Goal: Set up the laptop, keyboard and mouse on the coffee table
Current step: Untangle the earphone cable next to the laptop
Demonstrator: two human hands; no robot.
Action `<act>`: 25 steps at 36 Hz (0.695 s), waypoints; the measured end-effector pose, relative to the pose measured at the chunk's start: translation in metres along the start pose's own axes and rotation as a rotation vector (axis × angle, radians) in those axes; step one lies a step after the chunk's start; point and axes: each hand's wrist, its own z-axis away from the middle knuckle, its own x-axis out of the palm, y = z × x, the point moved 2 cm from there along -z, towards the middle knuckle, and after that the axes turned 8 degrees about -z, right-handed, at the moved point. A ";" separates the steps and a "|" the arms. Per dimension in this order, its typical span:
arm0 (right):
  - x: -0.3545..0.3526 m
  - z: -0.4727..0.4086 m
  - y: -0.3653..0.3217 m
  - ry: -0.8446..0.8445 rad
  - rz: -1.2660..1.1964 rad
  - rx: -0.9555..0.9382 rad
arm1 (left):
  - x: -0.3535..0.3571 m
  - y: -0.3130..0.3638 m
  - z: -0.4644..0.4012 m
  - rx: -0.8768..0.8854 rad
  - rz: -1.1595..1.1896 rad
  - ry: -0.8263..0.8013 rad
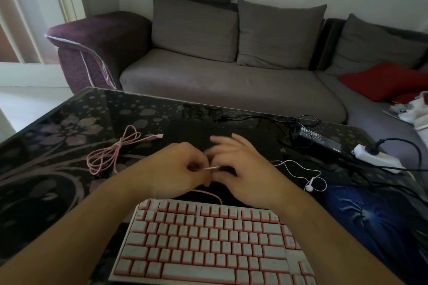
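Both hands meet above the keyboard (208,238): left hand (178,166) pinches a thin white cable (210,168), right hand (240,169) blurred, fingers spread.

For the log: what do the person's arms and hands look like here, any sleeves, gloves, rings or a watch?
Both forearms are bare up to the bottom frame edge, with no sleeves in view. The left hand and the right hand wear no gloves. No watch or wristband shows on either wrist. The fingers are motion-blurred, so rings cannot be ruled out.
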 end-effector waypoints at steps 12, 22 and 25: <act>-0.038 0.028 0.034 0.190 -0.276 0.491 | -0.029 -0.047 0.008 -0.358 0.099 0.331; -0.048 0.051 0.071 -0.272 -0.193 0.969 | -0.032 -0.045 0.009 -0.530 0.364 0.330; -0.049 0.058 0.078 -0.263 -0.195 1.090 | -0.032 -0.045 0.007 -0.603 0.533 0.401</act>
